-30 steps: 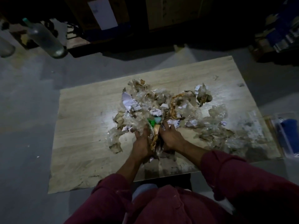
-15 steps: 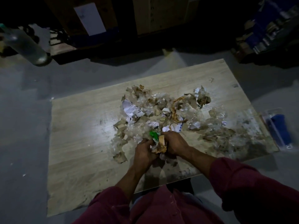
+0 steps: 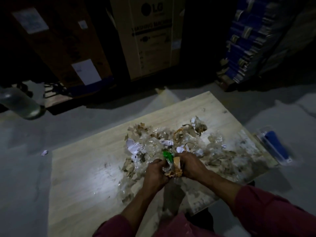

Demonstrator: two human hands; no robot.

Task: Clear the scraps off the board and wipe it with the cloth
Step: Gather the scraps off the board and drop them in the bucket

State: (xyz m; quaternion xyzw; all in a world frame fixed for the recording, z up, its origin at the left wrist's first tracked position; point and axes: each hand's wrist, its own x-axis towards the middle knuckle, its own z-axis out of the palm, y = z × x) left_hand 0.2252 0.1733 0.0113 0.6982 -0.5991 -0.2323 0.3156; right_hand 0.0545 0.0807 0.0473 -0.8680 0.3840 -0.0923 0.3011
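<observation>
A pale wooden board (image 3: 82,182) lies on the grey floor. A heap of scraps (image 3: 162,142), crumpled paper, clear plastic and brown bits, covers its middle and right side. My left hand (image 3: 156,173) and my right hand (image 3: 192,166) are pressed together at the near edge of the heap, both closed on one bunch of scraps (image 3: 171,166) with a green piece on top. A blue cloth in a clear wrapper (image 3: 275,147) lies on the floor just off the board's right edge.
Large cardboard boxes (image 3: 150,36) stand behind the board. A stack of blue packs (image 3: 248,40) sits at the back right. A clear bottle (image 3: 22,105) is at the far left. A small paper scrap (image 3: 44,152) lies on the floor left of the board.
My two hands have drawn together and bunched up scraps from the near edge of the heap, lifting them slightly. The view has tilted up and shifted left.
</observation>
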